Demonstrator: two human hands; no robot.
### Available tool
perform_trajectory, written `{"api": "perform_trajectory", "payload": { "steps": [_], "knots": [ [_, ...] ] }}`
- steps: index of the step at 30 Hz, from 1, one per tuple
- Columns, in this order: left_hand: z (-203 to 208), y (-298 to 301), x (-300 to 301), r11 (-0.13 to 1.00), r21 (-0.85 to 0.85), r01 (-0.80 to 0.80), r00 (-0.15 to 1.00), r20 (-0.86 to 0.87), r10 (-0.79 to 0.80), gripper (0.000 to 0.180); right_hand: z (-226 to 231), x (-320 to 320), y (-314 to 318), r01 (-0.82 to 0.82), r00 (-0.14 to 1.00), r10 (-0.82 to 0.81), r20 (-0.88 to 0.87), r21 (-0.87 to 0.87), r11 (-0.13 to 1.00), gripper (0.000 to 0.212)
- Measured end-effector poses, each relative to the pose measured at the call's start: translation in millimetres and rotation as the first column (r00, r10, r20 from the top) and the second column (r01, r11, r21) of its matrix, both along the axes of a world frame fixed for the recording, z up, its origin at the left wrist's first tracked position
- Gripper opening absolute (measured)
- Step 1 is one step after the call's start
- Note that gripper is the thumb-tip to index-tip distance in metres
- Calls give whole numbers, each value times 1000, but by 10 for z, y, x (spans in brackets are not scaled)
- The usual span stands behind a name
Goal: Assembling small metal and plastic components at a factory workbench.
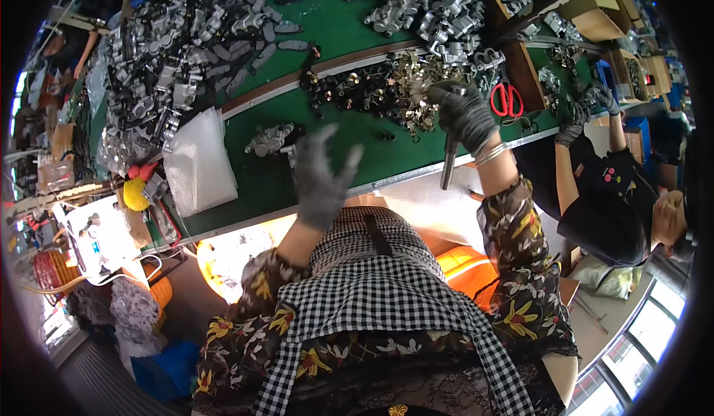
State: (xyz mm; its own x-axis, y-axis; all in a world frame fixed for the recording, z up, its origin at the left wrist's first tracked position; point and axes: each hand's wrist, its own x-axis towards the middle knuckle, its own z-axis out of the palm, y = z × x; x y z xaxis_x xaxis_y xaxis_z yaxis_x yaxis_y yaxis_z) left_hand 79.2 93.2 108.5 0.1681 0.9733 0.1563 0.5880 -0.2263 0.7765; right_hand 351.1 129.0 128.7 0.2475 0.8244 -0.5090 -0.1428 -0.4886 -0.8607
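Note:
My left hand (321, 181), in a grey glove, hovers over the near edge of the green bench with its fingers spread and nothing in them. Just beyond its fingertips lies a silver cast metal part (269, 141) with a dark piece at its side. My right hand (470, 120), also gloved, is closed around a metal rod-shaped tool (450, 161) whose shaft points down toward me. Its fingers are next to a heap of small brass-coloured pieces (416, 81). Small black fittings (349, 92) lie left of that heap. The right fingertips are partly hidden.
Red-handled scissors (507, 100) lie right of my right hand. A stack of white sheets (199, 161) rests at the left. Metal parts (152, 81) pile up behind a raised divider (279, 85). At the right, a co-worker's gloved hands (573, 129) are over the bench.

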Motion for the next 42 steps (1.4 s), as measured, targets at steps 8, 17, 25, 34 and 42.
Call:
{"api": "perform_trajectory", "payload": {
  "steps": [8, 17, 25, 34, 42],
  "knots": [
    [243, 537, 892, 833, -488, 259, 904, 425, -31, 20, 68, -443, -285, 74, 947, -151, 283, 267, 961, 15],
    [263, 559, 1157, 921, -225, 317, 873, 449, -190, 15, 97, -303, -423, 326, 942, -335, 33, 164, 931, 14],
    [258, 738, 1229, 868, -363, 339, 797, 600, -60, 11, -53, -271, -426, 313, 821, -494, 287, 497, 809, 11],
    [-529, 1069, 1574, 921, -138, 365, 931, 54, -361, 14, -340, -89, -755, 444, 841, -502, 204, 271, 854, 15],
    [-648, 1566, 2375, 812, -170, 559, 394, -807, -440, 20, -528, -36, -1343, 600, 773, -604, 195, 89, 795, 16]
  ]
}}
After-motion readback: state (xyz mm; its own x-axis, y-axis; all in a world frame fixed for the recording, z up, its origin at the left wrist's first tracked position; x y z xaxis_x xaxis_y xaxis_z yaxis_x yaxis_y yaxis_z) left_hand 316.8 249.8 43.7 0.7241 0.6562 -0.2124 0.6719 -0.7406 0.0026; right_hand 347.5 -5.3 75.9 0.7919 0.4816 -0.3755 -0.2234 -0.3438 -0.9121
